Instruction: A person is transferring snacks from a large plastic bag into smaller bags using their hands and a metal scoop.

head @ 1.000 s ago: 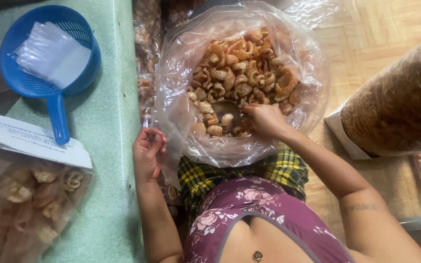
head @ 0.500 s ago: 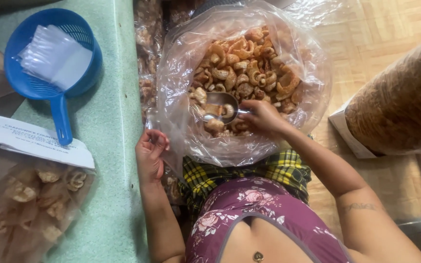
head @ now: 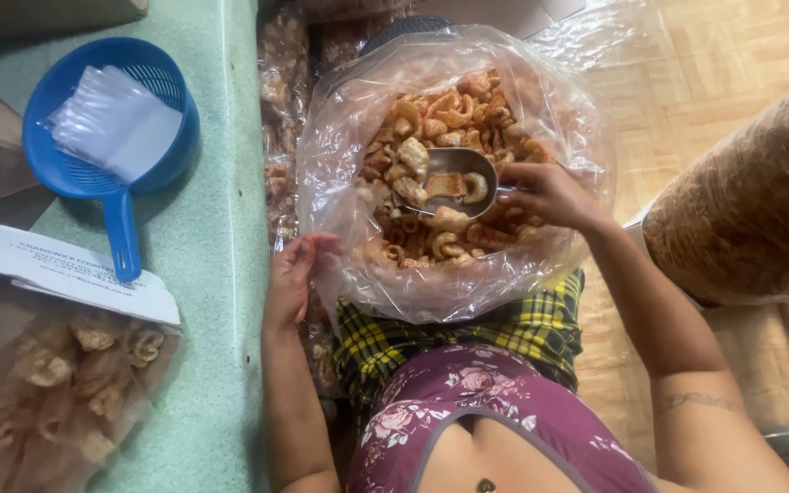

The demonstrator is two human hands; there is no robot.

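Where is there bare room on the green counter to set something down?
The free patch is the green counter strip between the blue strainer and the left hand, running down beside the bagged snacks. The counter's left part is crowded with the strainer, paper label and bag. The right hand holds the scoop in the big bag.
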